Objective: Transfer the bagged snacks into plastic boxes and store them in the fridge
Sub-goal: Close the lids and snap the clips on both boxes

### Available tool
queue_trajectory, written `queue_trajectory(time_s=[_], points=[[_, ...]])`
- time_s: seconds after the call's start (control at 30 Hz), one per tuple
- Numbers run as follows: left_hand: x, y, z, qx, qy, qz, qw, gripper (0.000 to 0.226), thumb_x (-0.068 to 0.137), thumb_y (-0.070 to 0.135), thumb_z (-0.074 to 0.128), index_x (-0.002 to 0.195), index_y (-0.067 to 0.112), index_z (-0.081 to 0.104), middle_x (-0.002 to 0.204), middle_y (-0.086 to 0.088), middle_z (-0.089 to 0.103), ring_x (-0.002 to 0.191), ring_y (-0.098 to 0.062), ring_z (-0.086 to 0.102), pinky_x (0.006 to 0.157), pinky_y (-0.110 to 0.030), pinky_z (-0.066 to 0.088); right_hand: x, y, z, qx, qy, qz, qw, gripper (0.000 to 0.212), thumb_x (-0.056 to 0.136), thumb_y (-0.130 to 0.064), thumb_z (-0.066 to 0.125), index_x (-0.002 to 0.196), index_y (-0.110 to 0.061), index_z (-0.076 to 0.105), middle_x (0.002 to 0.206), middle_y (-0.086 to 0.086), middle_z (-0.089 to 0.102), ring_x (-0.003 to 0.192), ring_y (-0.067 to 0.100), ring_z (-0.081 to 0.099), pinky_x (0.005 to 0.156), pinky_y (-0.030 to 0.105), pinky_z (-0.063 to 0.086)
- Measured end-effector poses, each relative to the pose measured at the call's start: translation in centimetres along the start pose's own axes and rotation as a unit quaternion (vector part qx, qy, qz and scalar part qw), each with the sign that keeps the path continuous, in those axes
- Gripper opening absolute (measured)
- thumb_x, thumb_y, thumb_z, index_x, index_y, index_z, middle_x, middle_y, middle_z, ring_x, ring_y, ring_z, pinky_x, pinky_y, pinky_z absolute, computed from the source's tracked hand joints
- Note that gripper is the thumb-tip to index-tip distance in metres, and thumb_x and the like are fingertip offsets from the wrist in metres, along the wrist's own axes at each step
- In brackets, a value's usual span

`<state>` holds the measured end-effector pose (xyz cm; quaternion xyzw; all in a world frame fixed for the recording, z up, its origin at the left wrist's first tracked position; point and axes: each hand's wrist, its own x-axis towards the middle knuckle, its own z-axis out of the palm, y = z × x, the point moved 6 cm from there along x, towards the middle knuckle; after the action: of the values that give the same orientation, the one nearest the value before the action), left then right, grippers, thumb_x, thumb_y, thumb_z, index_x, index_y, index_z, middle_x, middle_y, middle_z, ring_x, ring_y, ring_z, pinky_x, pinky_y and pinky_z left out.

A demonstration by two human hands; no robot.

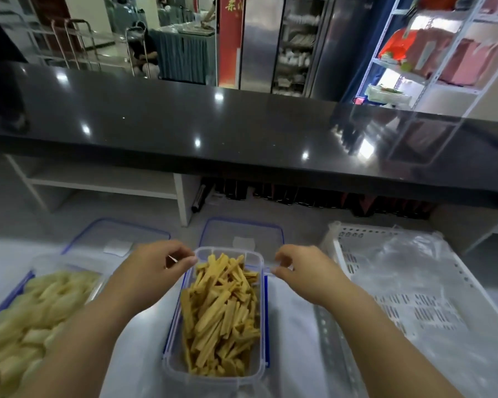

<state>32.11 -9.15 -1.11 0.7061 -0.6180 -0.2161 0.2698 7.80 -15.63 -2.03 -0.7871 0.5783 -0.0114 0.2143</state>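
Pinching the far corners of the clear rectangular plastic box of yellow stick snacks, the left hand and right hand stand apart, fingers curled on its rim and side latch. It sits at the near edge of the white worktop, between a second clear box of pale chips and a white perforated plastic crate.

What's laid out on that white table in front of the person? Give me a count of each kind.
Snack boxes: 2, the yellow-stick box and the pale-chip box
Loose lids: 2, the left lid and the middle lid
White crate: 1
Total: 5
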Motion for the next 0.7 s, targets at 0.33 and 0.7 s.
queue_trajectory(time_s=[0.33,0.7], points=[[6.6,-2.5,1.9,0.001,-0.062,0.004,0.998,0.009,0.087,0.033,0.062,0.078,0.034,0.064,0.078,0.012,0.067,0.076,-0.004,0.061,0.069,-0.03,0.051,7.4,4.8,3.5,0.042,0.045,0.203,0.977,0.032,0.089,-0.033,0.058,0.108,-0.007,0.055,0.106,0.013,0.063,0.092,0.031,0.061,0.07,0.034,0.048],[8.9,-2.1,3.4,0.022,-0.091,0.016,0.995,0.01,0.089,0.035,0.059,0.089,0.028,0.066,0.085,0.011,0.065,0.082,-0.005,0.059,0.075,-0.031,0.052,8.7,6.2,5.5,0.159,0.069,0.261,0.95,0.005,0.083,-0.003,0.057,0.086,-0.001,0.06,0.087,0.015,0.06,0.076,0.027,0.054,0.064,0.028,0.042]])
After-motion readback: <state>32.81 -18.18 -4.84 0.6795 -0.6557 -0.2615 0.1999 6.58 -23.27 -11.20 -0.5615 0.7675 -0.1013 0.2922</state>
